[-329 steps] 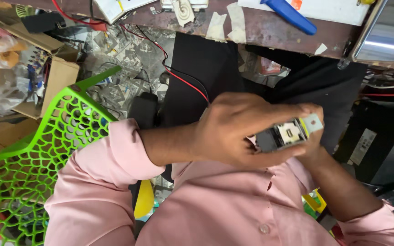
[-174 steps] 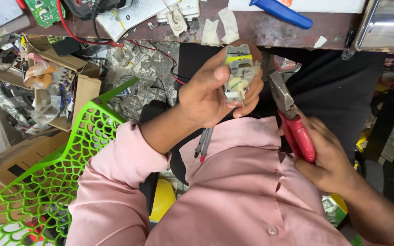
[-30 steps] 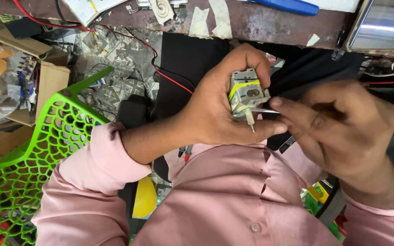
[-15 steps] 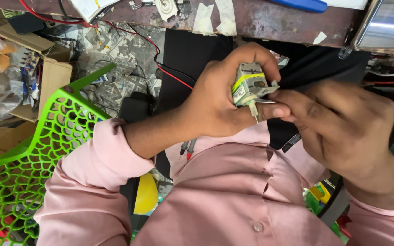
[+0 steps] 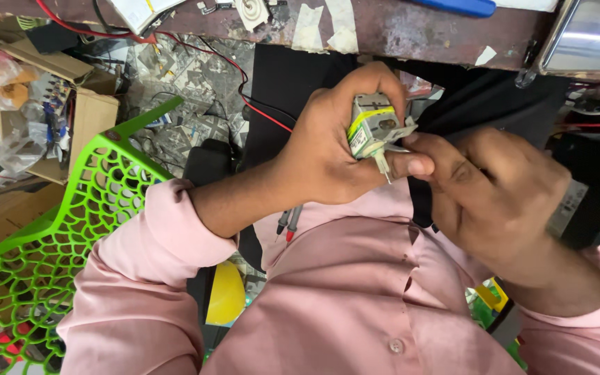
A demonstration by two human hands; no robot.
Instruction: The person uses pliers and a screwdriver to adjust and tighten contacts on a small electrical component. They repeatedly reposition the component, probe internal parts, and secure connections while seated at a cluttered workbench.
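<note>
Left hand wrapped around a small grey component with a yellow-green band; thumb pressed along its lower side, fingers curled over the top. Held in the air above the lap, just below the near edge of the bench. Right hand touches the component's right side, fingers pinched narrow at a thin metal tab; what it grips cannot be told. Green lattice chair to the person's left. Red wire trails off the bench edge.

right hand covering its fingertips, green chair cut off at left edge
</note>
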